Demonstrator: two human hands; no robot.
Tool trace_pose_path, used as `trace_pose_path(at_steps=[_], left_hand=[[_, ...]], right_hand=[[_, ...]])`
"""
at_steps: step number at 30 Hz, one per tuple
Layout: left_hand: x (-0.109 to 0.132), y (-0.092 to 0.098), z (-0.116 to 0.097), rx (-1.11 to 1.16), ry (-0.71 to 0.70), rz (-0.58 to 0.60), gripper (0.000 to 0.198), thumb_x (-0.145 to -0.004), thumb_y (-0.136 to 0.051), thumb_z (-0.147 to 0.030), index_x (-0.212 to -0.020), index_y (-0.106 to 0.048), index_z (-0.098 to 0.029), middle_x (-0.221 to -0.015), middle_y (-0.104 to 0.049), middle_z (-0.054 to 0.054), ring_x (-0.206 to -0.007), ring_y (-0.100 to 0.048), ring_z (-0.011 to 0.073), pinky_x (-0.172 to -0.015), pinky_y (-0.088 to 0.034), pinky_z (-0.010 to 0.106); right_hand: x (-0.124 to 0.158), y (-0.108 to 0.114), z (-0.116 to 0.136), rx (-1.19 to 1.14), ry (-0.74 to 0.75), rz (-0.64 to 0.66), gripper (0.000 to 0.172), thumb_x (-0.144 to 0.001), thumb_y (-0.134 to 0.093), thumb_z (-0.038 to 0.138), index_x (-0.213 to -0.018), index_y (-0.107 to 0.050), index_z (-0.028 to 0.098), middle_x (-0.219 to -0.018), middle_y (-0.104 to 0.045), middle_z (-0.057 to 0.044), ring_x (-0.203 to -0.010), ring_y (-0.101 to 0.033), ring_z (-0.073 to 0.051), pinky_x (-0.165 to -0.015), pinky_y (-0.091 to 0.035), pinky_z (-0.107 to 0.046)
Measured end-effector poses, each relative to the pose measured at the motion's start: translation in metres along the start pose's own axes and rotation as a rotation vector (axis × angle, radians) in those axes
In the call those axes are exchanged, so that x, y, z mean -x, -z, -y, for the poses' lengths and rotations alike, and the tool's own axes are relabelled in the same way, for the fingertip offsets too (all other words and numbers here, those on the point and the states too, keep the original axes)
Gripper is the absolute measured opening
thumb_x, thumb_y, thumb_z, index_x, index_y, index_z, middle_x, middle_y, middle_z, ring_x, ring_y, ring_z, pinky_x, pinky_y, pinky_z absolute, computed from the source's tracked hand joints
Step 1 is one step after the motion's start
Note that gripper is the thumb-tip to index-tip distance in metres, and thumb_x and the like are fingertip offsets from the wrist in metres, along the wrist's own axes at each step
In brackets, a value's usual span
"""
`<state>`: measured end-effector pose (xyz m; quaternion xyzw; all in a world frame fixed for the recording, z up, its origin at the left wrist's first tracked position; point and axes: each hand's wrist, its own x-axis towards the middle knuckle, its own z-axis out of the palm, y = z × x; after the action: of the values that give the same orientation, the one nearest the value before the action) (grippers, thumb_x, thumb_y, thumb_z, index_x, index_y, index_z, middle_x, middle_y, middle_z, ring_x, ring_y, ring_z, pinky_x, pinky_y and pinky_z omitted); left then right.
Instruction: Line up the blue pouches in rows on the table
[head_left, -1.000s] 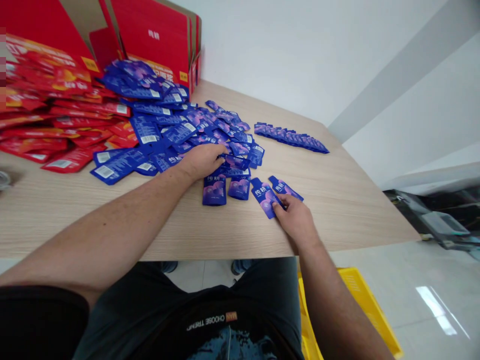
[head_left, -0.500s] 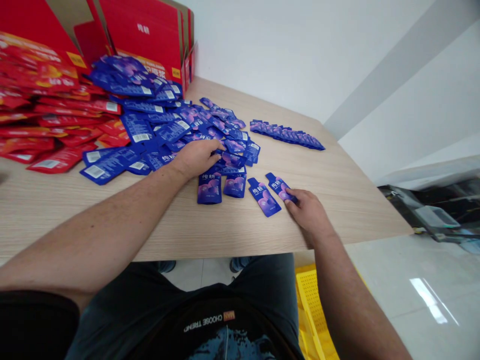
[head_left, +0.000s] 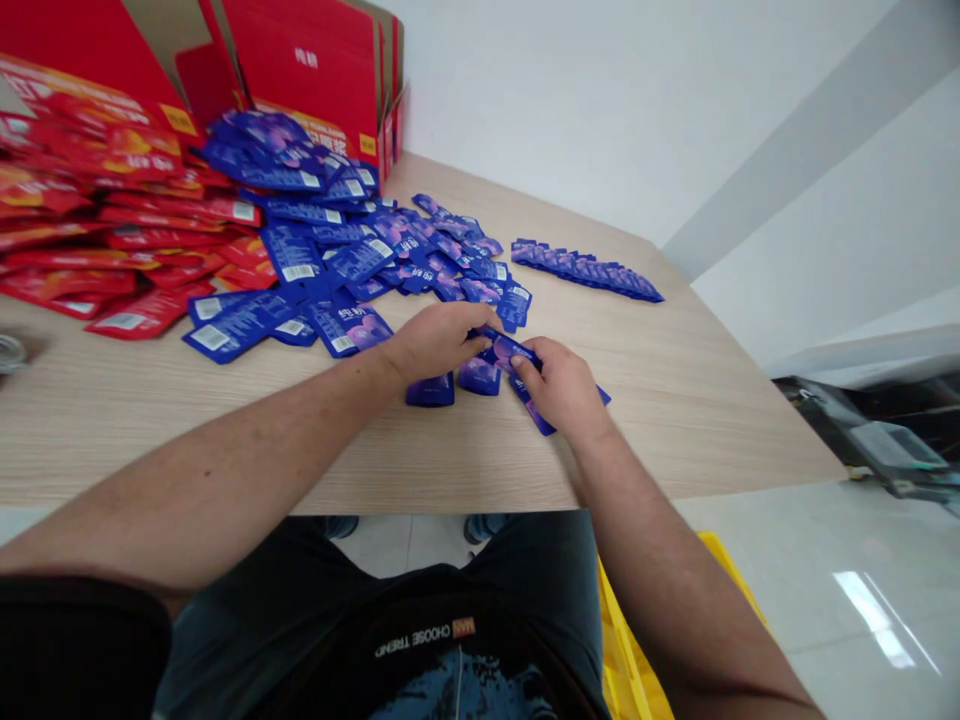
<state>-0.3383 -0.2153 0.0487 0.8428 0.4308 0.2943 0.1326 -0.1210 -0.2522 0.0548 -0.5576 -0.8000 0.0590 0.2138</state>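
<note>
A small blue-purple pouch [head_left: 504, 351] is held between my two hands above the table. My left hand [head_left: 442, 340] pinches its left end, with thumb and fingers closed. My right hand [head_left: 562, 382] grips the other end. Beneath and beside the hands lie a pouch [head_left: 430, 391] near my left wrist, another pouch [head_left: 478, 378] in the middle, and a third pouch [head_left: 538, 413] partly under my right hand. A blue corner shows just right of that hand. Behind my left hand spreads a loose pile of blue pouches [head_left: 352, 262].
An overlapping row of blue pouches [head_left: 585, 270] lies at the back right of the wooden table [head_left: 690, 400]. Red pouches [head_left: 150, 235] are heaped at the left, before red cartons [head_left: 307, 60]. A yellow crate [head_left: 626, 650] stands below the front edge.
My left hand has drawn a pouch from the pile's near edge toward the right. My right hand has released the pouch on the table and moved left to grip the one held by my left.
</note>
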Motion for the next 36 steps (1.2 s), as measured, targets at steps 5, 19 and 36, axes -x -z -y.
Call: trace_pose_path(at_steps=[5, 19, 36], left_hand=[[0.001, 0.0, -0.001, 0.068, 0.029, -0.098, 0.045, -0.09, -0.06, -0.017, -0.134, -0.06, -0.021, -0.118, -0.074, 0.004, -0.104, -0.069, 0.0183, -0.095, -0.054, 0.031], [0.002, -0.003, 0.0, -0.252, -0.145, 0.224, 0.024, -0.089, -0.056, -0.026, -0.106, -0.073, -0.024, -0.11, -0.076, 0.004, -0.107, -0.069, 0.0222, -0.096, -0.051, 0.033], [0.006, 0.009, -0.007, -0.274, -0.142, 0.132, 0.027, -0.092, -0.052, -0.027, -0.109, -0.072, -0.024, -0.108, -0.075, 0.005, -0.106, -0.068, 0.0239, -0.095, -0.052, 0.036]], right_hand=[[0.009, -0.004, -0.025, -0.245, -0.221, 0.056, 0.031, -0.097, -0.051, 0.046, -0.093, -0.07, 0.022, -0.069, -0.068, -0.002, -0.066, -0.065, -0.019, -0.065, -0.05, -0.03], [0.032, 0.052, -0.183, -0.122, -0.729, -0.05, 0.031, -0.085, -0.06, 0.047, -0.084, -0.07, 0.018, -0.049, -0.053, 0.002, -0.043, -0.048, -0.015, -0.047, -0.035, -0.028], [0.054, 0.027, -0.159, 0.077, -0.207, -0.154, 0.051, -0.09, -0.059, 0.042, -0.127, -0.073, 0.009, -0.117, -0.071, -0.02, -0.098, -0.066, -0.028, -0.095, -0.054, -0.046]])
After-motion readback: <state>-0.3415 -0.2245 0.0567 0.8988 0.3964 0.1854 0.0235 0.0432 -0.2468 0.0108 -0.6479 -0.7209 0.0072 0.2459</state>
